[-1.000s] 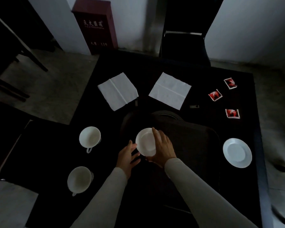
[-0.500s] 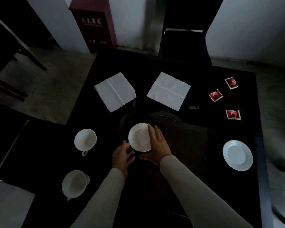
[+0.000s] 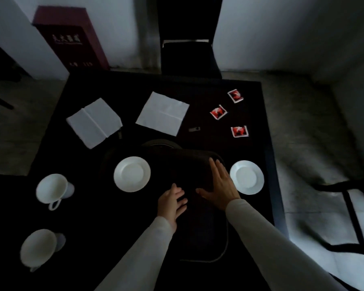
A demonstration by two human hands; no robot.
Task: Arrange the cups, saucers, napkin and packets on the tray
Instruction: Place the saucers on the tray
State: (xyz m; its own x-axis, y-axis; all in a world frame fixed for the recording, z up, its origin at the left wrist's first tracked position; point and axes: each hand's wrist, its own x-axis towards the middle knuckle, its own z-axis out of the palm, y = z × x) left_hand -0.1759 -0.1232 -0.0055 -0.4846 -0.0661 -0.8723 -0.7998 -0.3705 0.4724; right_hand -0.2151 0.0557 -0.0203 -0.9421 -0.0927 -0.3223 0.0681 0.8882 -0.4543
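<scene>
A dark tray [image 3: 224, 246] lies in front of me on the black table. One white saucer [image 3: 132, 174] rests flat on the tray's far left part. A second saucer [image 3: 247, 177] sits on the table just right of the tray. My right hand [image 3: 220, 185] hovers over the tray's right side, fingers spread, close to that second saucer. My left hand [image 3: 171, 203] is open above the tray's middle. Two white cups [image 3: 53, 189] [image 3: 39, 247] stand at the left. Two white napkins [image 3: 94, 122] [image 3: 162, 113] and three red packets [image 3: 218, 112] [image 3: 235, 96] [image 3: 239, 131] lie farther back.
A small grey object [image 3: 194, 129] lies between the right napkin and the packets. A black chair [image 3: 189, 57] stands behind the table and a dark red box [image 3: 69, 38] at the back left. Another chair frame [image 3: 353, 217] is at the right.
The saucer held between both hands has been set down on the tray's left part and released. Both hands have moved right, and the right one now reaches toward the second saucer.
</scene>
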